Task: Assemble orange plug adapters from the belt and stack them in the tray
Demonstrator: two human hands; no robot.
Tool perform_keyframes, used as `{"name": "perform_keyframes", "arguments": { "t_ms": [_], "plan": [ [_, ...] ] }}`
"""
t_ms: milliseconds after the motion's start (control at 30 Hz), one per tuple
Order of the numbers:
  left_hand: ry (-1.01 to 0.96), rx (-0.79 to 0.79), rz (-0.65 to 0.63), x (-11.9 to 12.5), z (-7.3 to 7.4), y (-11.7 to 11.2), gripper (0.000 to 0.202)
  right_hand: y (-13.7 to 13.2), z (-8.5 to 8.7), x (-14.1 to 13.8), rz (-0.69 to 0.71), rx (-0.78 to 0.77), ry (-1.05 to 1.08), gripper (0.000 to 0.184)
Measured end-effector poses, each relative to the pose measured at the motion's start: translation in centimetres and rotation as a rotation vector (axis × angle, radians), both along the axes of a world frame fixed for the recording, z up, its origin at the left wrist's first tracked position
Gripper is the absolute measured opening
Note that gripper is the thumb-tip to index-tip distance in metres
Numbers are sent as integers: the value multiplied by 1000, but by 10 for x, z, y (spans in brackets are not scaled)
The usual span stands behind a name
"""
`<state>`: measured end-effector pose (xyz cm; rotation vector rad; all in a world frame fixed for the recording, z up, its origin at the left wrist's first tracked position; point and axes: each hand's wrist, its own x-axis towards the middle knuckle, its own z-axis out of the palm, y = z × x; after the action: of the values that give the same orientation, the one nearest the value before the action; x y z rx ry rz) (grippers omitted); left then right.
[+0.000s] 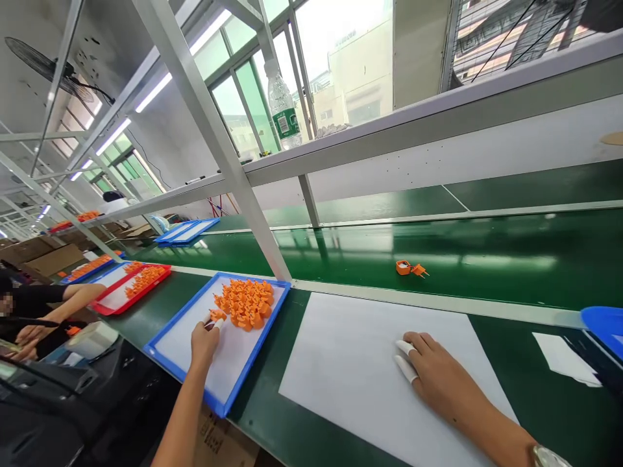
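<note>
My left hand (204, 342) reaches over a blue-rimmed tray (168, 350) lined in white. Its thumb and forefinger close on a small orange plastic part (217, 315) at the near left edge of a heap of like orange parts (247, 303). My right hand (435, 370) lies palm down on a large white sheet (350, 363), fingers stretched out and holding nothing. White covers sit on some fingertips of both hands.
Two orange pieces (403, 267) lie on the green belt (487, 259) beyond the bench edge. A slanted metal post (243, 188) rises behind the tray. At left stands a red tray (104, 306), near a co-worker's arms (73, 305). A blue item (603, 324) sits far right.
</note>
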<state>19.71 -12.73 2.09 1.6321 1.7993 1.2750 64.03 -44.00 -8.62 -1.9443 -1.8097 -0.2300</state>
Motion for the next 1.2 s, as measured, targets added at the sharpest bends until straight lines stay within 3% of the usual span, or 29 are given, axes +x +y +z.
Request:
{"name": "perform_keyframes", "arguments": {
  "t_ms": [200,333,433,500,600,700,767,900,1000,1100,1200],
  "plan": [
    [33,-75,-97,3,-12,19,31,0,-4,3,11,6,35,26],
    [76,-1,-10,8,-8,15,47,0,2,1,-4,-31,27,28],
    [103,104,20,33,4,0,59,0,14,-6,-50,-101,2,32],
    [93,173,-84,66,14,-15,57,1,22,-10,-87,-156,-19,33],
    [12,162,-523,136,21,-39,51,2,31,-14,-121,-211,-46,34],
    [103,43,-940,216,9,-56,46,2,35,-15,-126,-236,-47,33],
    [177,6,-1087,267,-8,-58,48,2,35,-15,-119,-243,-35,31],
    [225,15,-1084,356,-39,-47,57,7,29,-14,-94,-210,-22,23],
    [234,32,-1041,406,-47,-38,68,11,23,-11,-80,-182,-19,20],
    [221,44,-1045,438,-46,-32,69,12,25,-10,-67,-179,-15,15],
    [197,45,-1046,452,-39,-30,57,10,31,-9,-48,-167,-13,14]
  ]
}}
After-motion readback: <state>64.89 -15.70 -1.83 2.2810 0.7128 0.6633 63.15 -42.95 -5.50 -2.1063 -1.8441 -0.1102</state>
